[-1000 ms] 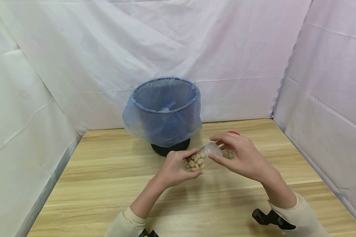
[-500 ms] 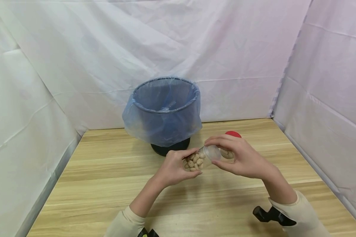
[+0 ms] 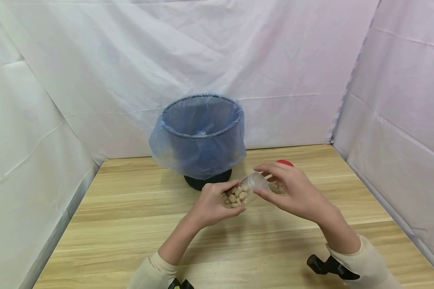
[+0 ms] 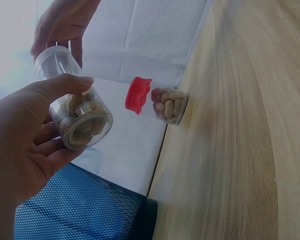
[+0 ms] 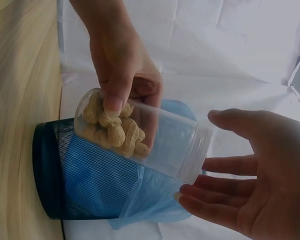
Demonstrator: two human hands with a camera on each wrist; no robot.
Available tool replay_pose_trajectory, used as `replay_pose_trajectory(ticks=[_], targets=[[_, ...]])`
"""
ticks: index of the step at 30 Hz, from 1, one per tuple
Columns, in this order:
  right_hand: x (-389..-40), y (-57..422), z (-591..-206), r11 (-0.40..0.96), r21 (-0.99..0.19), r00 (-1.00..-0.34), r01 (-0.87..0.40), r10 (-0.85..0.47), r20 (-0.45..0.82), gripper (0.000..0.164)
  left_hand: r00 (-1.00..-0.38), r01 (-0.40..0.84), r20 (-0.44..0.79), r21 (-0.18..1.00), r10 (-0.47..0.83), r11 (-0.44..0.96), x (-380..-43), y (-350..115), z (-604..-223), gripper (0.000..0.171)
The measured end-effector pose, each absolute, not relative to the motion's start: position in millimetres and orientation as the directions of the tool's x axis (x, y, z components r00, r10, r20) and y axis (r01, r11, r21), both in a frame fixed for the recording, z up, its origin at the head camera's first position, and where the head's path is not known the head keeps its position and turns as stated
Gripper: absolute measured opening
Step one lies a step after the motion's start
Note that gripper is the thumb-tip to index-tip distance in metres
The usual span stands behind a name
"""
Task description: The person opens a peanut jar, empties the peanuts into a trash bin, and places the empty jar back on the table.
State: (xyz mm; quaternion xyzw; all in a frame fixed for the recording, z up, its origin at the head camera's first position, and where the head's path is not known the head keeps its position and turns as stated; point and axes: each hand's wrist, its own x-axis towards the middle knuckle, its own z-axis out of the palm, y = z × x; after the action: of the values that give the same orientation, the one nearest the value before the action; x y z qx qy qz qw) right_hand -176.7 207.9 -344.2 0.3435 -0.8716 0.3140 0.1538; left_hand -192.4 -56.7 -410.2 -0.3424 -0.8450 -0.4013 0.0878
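Note:
A clear jar (image 5: 165, 137) part-filled with peanuts (image 3: 238, 196) is held tilted above the table by my left hand (image 3: 211, 204), thumb on one side and fingers on the other. Its translucent cap end (image 5: 196, 155) points up toward my right hand (image 3: 296, 192). Around that end the right hand's fingers are spread and bent; in the right wrist view the thumb (image 5: 230, 120) stands apart from the cap, while the other fingers lie at or just behind it. A second peanut jar (image 4: 169, 105) with a red lid (image 4: 138, 95) stands behind the right hand, partly hidden in the head view.
A mesh bin (image 5: 97, 172) lined with a blue bag (image 3: 199, 154) stands at the back of the wooden table (image 3: 130, 208), just beyond the left hand. White cloth walls (image 3: 293, 60) enclose the back and both sides.
Half a second ago the right fingers were closer round the cap and the wrist was turned differently; now they have spread and turned back. The left hand and jar have shifted only slightly.

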Motion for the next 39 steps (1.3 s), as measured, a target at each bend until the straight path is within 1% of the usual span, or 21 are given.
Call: replay_pose_trajectory(ticks=[3,5,12,15,20,24,28,32,35,39], targets=[[-175.4,206.7,-343.6,0.569,-0.444,-0.721,-0.692,-0.509,0.470,0.045,-0.748,0.651,0.422,0.617,0.513,0.442,-192.7,-56.6,-410.3,0.066],[-175.9,206.6,-343.8,0.558,-0.438,-0.709,-0.705,-0.527,0.469,0.045,-0.747,0.652,0.421,0.615,0.515,0.443,-192.8,-56.7,-410.3,0.066],[-178.8,210.0,-344.1,0.484,-0.386,-0.619,-0.786,-0.619,0.484,0.052,-0.743,0.658,0.426,0.606,0.516,0.448,-191.8,-56.9,-410.1,0.068],[-178.5,211.7,-343.5,0.457,-0.383,-0.596,-0.803,-0.643,0.482,0.055,-0.737,0.664,0.431,0.604,0.520,0.441,-191.7,-56.8,-410.3,0.068],[-178.7,212.5,-343.9,0.443,-0.395,-0.592,-0.805,-0.647,0.480,0.056,-0.733,0.669,0.437,0.600,0.520,0.439,-192.3,-56.5,-410.5,0.069],[-179.1,211.1,-345.1,0.493,-0.377,-0.620,-0.784,-0.595,0.511,0.054,-0.740,0.663,0.434,0.602,0.514,0.445,-192.7,-56.4,-410.1,0.067],[-178.4,209.2,-346.2,0.536,-0.388,-0.657,-0.750,-0.539,0.527,0.051,-0.742,0.661,0.435,0.602,0.510,0.448,-192.7,-56.8,-409.7,0.066],[-177.2,208.3,-345.7,0.543,-0.393,-0.668,-0.742,-0.542,0.510,0.049,-0.741,0.662,0.431,0.600,0.515,0.450,-192.4,-57.3,-409.6,0.066],[-177.1,208.6,-344.9,0.534,-0.382,-0.654,-0.755,-0.564,0.504,0.048,-0.741,0.660,0.424,0.602,0.521,0.449,-192.5,-57.5,-409.7,0.067],[-178.5,210.5,-344.4,0.494,-0.361,-0.611,-0.791,-0.610,0.504,0.050,-0.741,0.656,0.415,0.613,0.527,0.440,-192.6,-57.5,-409.7,0.067]])
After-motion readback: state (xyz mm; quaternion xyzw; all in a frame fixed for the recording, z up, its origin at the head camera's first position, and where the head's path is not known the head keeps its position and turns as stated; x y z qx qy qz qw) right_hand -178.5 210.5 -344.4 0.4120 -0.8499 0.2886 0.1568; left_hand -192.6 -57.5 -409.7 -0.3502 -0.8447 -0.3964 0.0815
